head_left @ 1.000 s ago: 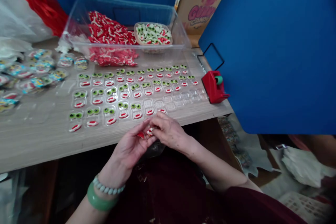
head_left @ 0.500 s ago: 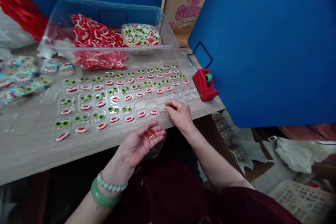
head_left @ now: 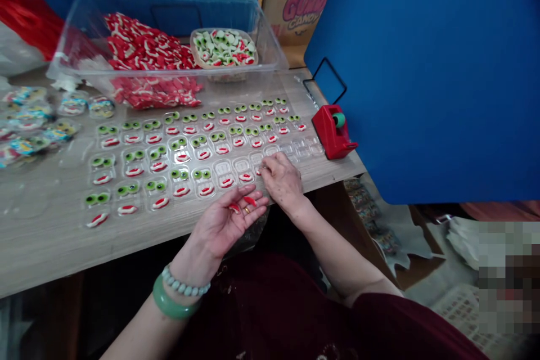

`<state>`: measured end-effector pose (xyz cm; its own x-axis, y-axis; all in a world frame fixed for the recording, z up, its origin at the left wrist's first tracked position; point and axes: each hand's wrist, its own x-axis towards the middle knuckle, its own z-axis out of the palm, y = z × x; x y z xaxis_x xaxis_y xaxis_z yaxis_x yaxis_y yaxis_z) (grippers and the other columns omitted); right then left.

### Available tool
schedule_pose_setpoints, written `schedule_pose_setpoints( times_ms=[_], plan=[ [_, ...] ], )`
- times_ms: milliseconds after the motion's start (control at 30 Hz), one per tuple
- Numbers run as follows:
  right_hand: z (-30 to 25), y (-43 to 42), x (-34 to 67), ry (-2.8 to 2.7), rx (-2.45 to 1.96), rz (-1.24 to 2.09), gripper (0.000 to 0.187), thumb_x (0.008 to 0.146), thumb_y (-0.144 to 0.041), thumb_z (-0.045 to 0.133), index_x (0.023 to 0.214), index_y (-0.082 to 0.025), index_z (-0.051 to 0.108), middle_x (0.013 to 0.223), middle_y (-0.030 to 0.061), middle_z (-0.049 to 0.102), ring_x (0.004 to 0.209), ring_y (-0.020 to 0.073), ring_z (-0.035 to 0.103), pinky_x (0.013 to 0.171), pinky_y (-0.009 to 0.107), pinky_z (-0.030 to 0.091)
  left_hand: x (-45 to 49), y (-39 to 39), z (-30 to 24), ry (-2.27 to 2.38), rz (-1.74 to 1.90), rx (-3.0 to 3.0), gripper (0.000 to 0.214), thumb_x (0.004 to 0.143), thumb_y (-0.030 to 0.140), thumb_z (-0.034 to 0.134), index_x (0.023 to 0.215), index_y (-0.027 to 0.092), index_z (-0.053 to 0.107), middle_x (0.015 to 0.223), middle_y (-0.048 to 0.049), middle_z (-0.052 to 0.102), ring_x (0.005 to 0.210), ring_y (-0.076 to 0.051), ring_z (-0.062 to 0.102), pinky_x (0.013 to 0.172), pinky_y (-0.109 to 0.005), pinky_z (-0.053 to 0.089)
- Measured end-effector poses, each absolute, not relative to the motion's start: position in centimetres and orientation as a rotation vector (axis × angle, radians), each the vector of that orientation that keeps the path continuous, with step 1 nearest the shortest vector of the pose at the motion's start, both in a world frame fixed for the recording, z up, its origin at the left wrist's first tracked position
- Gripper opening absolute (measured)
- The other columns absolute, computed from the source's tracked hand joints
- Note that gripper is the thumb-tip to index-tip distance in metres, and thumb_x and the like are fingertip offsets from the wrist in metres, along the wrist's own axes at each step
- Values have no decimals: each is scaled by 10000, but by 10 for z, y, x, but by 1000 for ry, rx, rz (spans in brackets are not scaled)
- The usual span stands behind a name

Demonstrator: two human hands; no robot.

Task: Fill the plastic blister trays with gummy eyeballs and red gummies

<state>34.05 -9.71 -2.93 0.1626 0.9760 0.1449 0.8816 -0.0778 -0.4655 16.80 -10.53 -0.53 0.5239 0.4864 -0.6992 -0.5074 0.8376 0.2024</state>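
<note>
My left hand [head_left: 236, 214] is palm up just past the table's front edge, cradling a few red-and-white lip-shaped gummy candies [head_left: 250, 201] on its loosely spread fingers. Beside it, my right hand [head_left: 282, 177] reaches down into a clear plastic blister tray [head_left: 256, 158] in the front row. Its fingertips are pinched at a gummy lips candy [head_left: 259, 171], partly hidden by them. To the left, several trays hold green gummy eyes [head_left: 202, 175] above red-and-white lips. The two trays nearest my right hand, including one bare-topped tray [head_left: 242, 166], hold only lips.
A large clear bin [head_left: 270, 62] stands at the back with a heap of red gummies [head_left: 143, 50] and a tub of green-eye gummies [head_left: 223, 48]. A red tape dispenser [head_left: 335, 138] sits at the right edge, by a blue panel [head_left: 422, 79]. Wrapped packs [head_left: 29, 118] lie at left.
My right hand has lowered to the tray, bringing the gummy lips down into its lower part. My left hand has moved slightly up and right. The view has shifted a little.
</note>
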Motion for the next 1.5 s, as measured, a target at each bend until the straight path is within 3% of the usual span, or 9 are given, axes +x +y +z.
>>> schedule_pose_setpoints(
  times_ms=[167,333,500,633,767,1000,1100,1200,1500],
  plan=[
    [-9,-116,336,-1772,-1652,487,192,923,-181,526,956,-226,710,985,38,639,905,162,613,824,268,469,167,-105,-3,730,668,-99,416,1021,375,413,1061,53,674,983,-178,741,982,-282,724,902,-431,590],
    [7,-143,323,-2031,-1583,598,208,936,-180,513,1006,-216,706,1003,49,650,946,176,590,865,306,472,170,-107,-3,723,701,-134,381,1034,322,399,1000,77,689,854,-105,749,801,-176,723,785,-319,608],
    [0,-144,331,-1890,-1585,773,257,920,-156,498,1039,-216,718,1060,56,689,988,176,611,901,327,471,171,-113,-6,752,661,-49,274,1001,182,441,970,99,700,934,-112,761,899,-204,732,864,-378,607],
    [-4,-129,349,-1283,-1597,1130,134,822,-179,582,854,-205,710,816,-14,687,737,127,617,732,269,492,172,-116,-6,773,598,118,200,952,167,547,1050,81,698,1075,-156,747,1014,-270,725,859,-374,615],
    [-4,-124,352,-944,-1523,1356,75,753,-241,636,795,-193,676,693,-52,625,563,91,538,599,237,460,181,-116,-6,841,570,310,170,849,104,683,1019,105,689,959,-120,760,813,-224,757,662,-263,622],
    [-5,-142,345,-1433,-1613,1038,174,799,-127,559,796,-219,707,792,-21,693,786,130,628,764,253,462,188,-117,-8,991,583,390,99,802,101,730,779,130,638,700,-37,700,519,-121,672,402,-149,483],
    [-7,-131,366,-1552,-1683,750,206,821,-102,530,835,-216,701,883,6,698,873,155,634,821,276,460,186,-118,-6,989,512,353,16,859,97,663,849,109,665,747,-64,716,541,-132,687,419,-162,509],
    [-10,-110,387,-1656,-1812,549,223,849,-104,502,872,-218,692,925,19,685,910,176,620,826,291,449,186,-117,-5,989,469,212,143,937,100,545,880,74,674,739,-96,716,564,-149,707,468,-181,556],
    [-20,-81,383,-2055,-2054,305,254,918,-144,474,905,-211,718,951,75,620,934,215,560,801,312,415,184,-113,-8,916,480,12,221,974,118,475,911,53,676,788,-134,732,742,-224,759,659,-274,635]
  ],
)
